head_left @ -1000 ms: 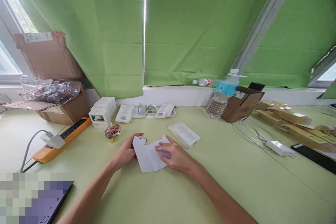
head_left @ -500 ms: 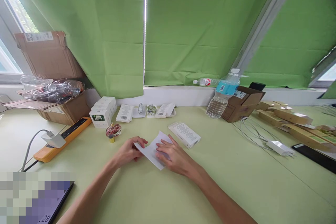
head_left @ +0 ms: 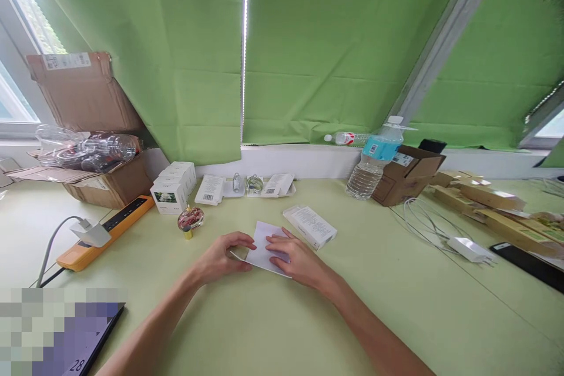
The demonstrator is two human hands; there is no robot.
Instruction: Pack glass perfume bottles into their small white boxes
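A white sheet of paper or thin card (head_left: 261, 252) lies on the table in front of me, its left part bent up as a flap. My left hand (head_left: 222, 258) has thumb and fingers curled around that raised left edge. My right hand (head_left: 297, 255) lies on the sheet's right side, its fingers stretched out and slightly spread over the surface. Beyond my right hand is a flat white printed box (head_left: 309, 226). A round glass perfume bottle (head_left: 191, 218) with pinkish contents sits beyond my left hand, a small gold cap (head_left: 188, 233) close in front of it.
White boxes (head_left: 173, 191) are lined up back left, beside an orange power strip (head_left: 106, 235). Opened white packets (head_left: 211, 189) and two small bottles (head_left: 254, 184) lie along the wall. A large water bottle (head_left: 372, 161) leans by a cardboard box (head_left: 408, 173); a charger (head_left: 470, 248) lies right.
The white sheet has turned and now lies flatter under my right hand. My left hand has shifted slightly right, and the sheet's left part is now bent up.
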